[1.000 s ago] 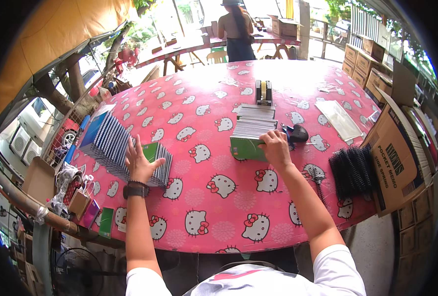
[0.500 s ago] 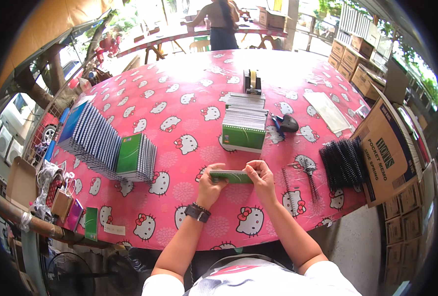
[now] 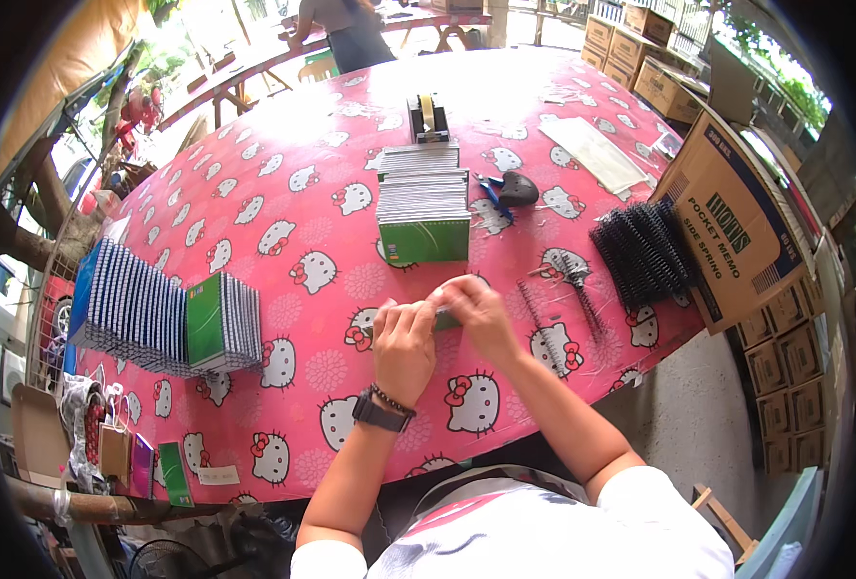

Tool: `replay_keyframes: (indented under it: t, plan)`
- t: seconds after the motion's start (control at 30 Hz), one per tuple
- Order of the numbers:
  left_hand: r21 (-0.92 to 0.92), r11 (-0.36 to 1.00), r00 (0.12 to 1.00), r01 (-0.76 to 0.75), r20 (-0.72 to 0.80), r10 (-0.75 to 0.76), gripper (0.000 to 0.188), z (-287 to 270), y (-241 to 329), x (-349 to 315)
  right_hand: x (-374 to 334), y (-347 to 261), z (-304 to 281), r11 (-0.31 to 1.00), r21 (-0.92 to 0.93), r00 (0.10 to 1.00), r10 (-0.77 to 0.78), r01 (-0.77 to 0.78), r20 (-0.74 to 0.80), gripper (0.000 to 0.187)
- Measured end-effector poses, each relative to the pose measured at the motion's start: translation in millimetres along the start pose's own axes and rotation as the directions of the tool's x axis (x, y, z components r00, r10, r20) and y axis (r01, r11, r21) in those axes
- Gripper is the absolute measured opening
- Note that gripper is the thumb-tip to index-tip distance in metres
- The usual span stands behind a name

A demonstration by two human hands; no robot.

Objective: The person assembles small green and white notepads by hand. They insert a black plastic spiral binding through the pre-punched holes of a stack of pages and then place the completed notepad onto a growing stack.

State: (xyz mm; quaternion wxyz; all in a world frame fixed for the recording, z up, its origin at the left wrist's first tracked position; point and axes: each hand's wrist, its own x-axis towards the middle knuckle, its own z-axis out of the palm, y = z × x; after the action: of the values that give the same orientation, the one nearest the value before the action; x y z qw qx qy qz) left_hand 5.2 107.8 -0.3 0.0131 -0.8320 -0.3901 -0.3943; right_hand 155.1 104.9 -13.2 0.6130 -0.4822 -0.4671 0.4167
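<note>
A small green memo pad [image 3: 446,319] is mostly hidden between my two hands, low over the pink table cover. My left hand [image 3: 406,345], with a dark watch and a bracelet at its wrist, is closed round the pad's left part, knuckles up. The fingers of my right hand [image 3: 478,314] are bent and pinch at the pad's upper edge; they are slightly blurred. Beyond my hands stands a row of pads with a green cover [image 3: 423,240] in front. To the right lie loose wire coils [image 3: 542,318] and a pile of black spiral coils [image 3: 640,253].
Stacks of spiral-bound blue notebooks [image 3: 131,314] and green notebooks [image 3: 206,323] stand at the left. A tape dispenser [image 3: 428,121], blue-handled pliers [image 3: 494,198] and a black object [image 3: 518,189] lie farther back. A cardboard box [image 3: 732,227] stands at the right edge. Another person [image 3: 351,34] is at a far table.
My left hand has turned knuckles-up over the pad and now covers most of it. My right fingers have moved to its upper edge. The whole view has shifted.
</note>
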Motion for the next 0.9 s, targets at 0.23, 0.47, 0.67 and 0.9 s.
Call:
replay_keyframes:
  t: [0.23, 0.47, 0.67, 0.9]
  plan:
    - [-0.224, 0.973, 0.998, -0.057, 0.01, 0.061, 0.032, 2.1, -13.5, 19.9, 1.9, 8.5, -104.1, 0.416, -0.898, 0.951, -0.31, 0.144, 0.009, 0.013]
    - [-0.281, 0.957, 0.996, -0.066, 0.045, 0.082, 0.022, -7.9, -18.7, 8.5, -13.2, -33.6, -57.2, 0.866, -0.491, 0.983, -0.005, 0.096, 0.183, 0.016]
    - [-0.302, 0.951, 0.997, -0.068, 0.0, 0.071, 0.02, -4.3, -17.4, 8.5, -9.8, -45.0, -53.8, 0.876, -0.449, 0.927, 0.005, 0.176, 0.374, 0.016]
    - [-0.309, 0.948, 0.996, -0.077, 0.008, 0.083, 0.019, -5.0, -18.5, 7.6, -4.2, -47.8, -54.7, 0.853, -0.521, 0.857, 0.292, -0.032, 0.425, 0.022]
